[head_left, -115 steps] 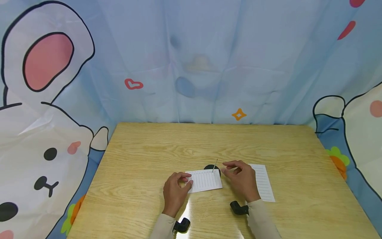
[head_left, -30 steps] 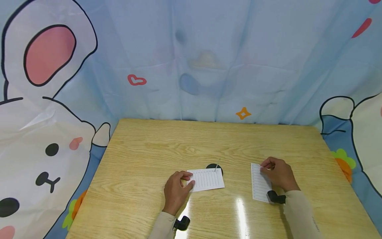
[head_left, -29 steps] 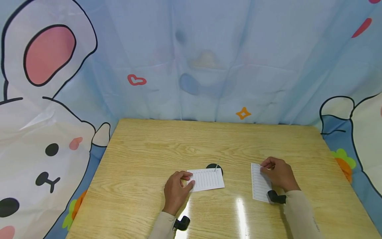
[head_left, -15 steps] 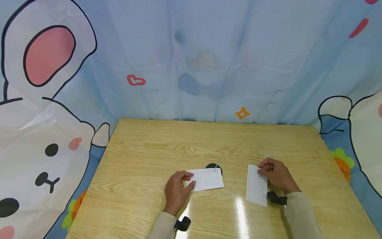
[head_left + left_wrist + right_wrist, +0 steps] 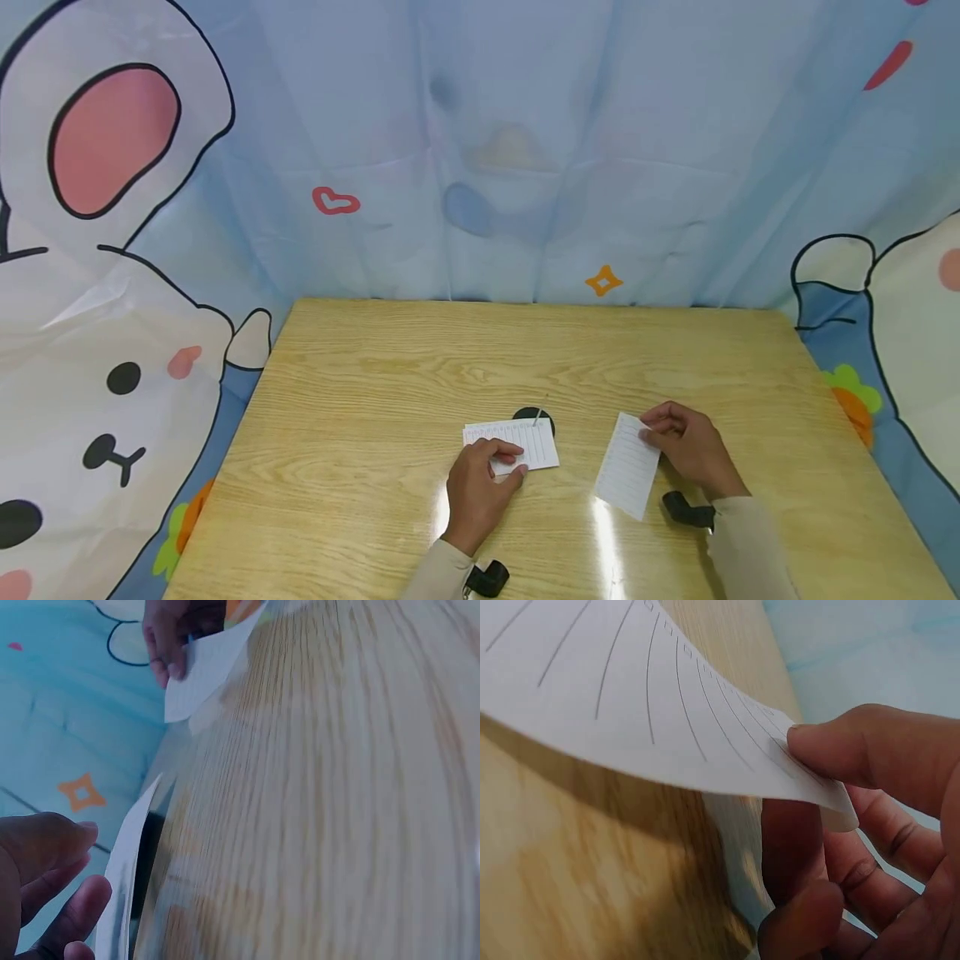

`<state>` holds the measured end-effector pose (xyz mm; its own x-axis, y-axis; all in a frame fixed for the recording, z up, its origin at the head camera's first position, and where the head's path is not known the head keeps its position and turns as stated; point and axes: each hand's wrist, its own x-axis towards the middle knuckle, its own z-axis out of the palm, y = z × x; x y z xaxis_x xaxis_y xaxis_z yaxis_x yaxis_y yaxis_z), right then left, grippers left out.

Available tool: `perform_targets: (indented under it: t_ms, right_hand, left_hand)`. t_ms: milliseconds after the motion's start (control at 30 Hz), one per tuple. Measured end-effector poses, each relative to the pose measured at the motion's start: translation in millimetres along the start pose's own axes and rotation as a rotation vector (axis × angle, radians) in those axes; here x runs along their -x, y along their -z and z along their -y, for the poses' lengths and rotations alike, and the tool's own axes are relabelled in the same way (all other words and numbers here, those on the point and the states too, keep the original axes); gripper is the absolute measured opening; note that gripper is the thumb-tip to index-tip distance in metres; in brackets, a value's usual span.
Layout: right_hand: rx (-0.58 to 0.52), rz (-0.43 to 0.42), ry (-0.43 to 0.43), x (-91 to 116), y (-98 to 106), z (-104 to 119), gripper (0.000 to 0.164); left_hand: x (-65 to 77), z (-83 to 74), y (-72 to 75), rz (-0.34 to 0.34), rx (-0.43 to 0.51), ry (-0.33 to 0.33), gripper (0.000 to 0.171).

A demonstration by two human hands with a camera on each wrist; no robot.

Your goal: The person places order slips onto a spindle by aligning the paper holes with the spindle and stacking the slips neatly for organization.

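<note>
My right hand (image 5: 690,446) pinches a lined white paper sheet (image 5: 627,468) by its upper right corner. In the right wrist view the thumb is on top and the curved sheet (image 5: 630,712) hangs clear of the wood. My left hand (image 5: 483,492) hovers over white lined slips (image 5: 538,450), thumb and fingers apart; in the left wrist view the fingertips (image 5: 88,900) hold nothing. Those slips lie on a black round base (image 5: 532,413), mostly covered by them. A thin upright spike (image 5: 539,412) rises at the slips' upper right corner and seems to go through them.
The wooden table (image 5: 390,375) reaches back to a blue cartoon curtain (image 5: 480,233). Black wrist cameras (image 5: 489,578) are strapped to both wrists. Light reflects off the table's front part.
My right hand went from beside the spike to the loose sheet, lifted it and drew it left, tilting it. My left hand has left the slips' left edge and shifted right.
</note>
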<state>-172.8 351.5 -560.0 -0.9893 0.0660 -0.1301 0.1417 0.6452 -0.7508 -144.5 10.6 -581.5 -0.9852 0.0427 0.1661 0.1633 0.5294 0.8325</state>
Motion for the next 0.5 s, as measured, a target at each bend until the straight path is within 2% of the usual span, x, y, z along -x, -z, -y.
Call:
perform_targets:
  t_ms: [233,500]
  right_hand:
    - [-0.054,-0.031,0.009,9,-5,4,0.027]
    - [-0.308,0.007,-0.104,19,-11,8,0.04]
  left_hand:
    - [1.3,-6.9,-9.7,0.035,0.025,-0.009,0.021]
    - [4.6,-12.7,-17.6,0.083,0.02,0.016,0.021]
